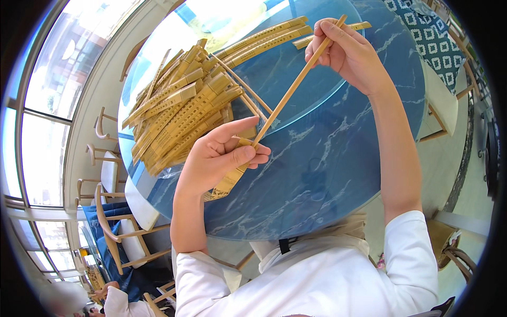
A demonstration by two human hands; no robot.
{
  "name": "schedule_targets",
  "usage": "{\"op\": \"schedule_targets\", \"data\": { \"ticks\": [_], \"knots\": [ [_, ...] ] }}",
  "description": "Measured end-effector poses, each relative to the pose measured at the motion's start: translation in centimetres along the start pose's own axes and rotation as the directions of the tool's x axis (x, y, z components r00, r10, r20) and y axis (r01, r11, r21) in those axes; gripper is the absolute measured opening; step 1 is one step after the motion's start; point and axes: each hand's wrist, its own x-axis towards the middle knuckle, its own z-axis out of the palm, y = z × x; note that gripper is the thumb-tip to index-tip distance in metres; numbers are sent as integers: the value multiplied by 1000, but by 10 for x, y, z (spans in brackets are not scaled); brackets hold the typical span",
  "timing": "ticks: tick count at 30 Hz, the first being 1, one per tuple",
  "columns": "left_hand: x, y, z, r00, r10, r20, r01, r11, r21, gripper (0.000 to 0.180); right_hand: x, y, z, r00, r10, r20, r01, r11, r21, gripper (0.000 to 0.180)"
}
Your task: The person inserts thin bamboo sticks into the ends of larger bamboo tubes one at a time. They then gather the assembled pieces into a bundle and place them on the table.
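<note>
A long wooden chopstick (296,87) slants between my two hands; whether it is one stick or two pressed together I cannot tell. My left hand (219,158) pinches its lower end between thumb and fingers. That same hand also holds a yellow-brown printed paper sleeve (226,184), which sticks out below the palm. Up at the far right, my right hand (343,50) is closed around the upper part of the chopstick. A big heap of chopsticks in paper sleeves (182,113) lies beyond my left hand, with a few bare sticks (245,87) at its right edge.
The round blue marbled table (311,174) carries a glass turntable (322,100). Several sleeved chopsticks (264,39) lie apart at the far side, one sleeve (364,26) behind my right hand. Wooden chairs (129,232) stand at left. Another person (124,301) is at lower left.
</note>
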Motion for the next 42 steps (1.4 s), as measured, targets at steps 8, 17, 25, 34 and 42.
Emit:
{"op": "schedule_targets", "data": {
  "ticks": [8,17,25,34,42],
  "knots": [
    [4,-2,4,999,50,5,-50,995,-82,50,-12,-14,39,994,76,82,-66,990,-126,26],
    [8,-11,-1,993,80,-86,-85,995,-60,46,-19,15,83,917,280,286,-258,960,-112,30],
    [3,-7,-21,992,-73,-103,74,997,8,23,-4,8,43,992,98,-83,-99,995,-6,30],
    [7,-9,-11,972,1,-234,37,987,159,22,1,21,46,971,-11,-240,-49,968,-246,25],
    [11,-14,-22,926,107,-362,16,947,320,22,-15,25,87,980,167,-112,-199,887,-418,32]
  ]
}}
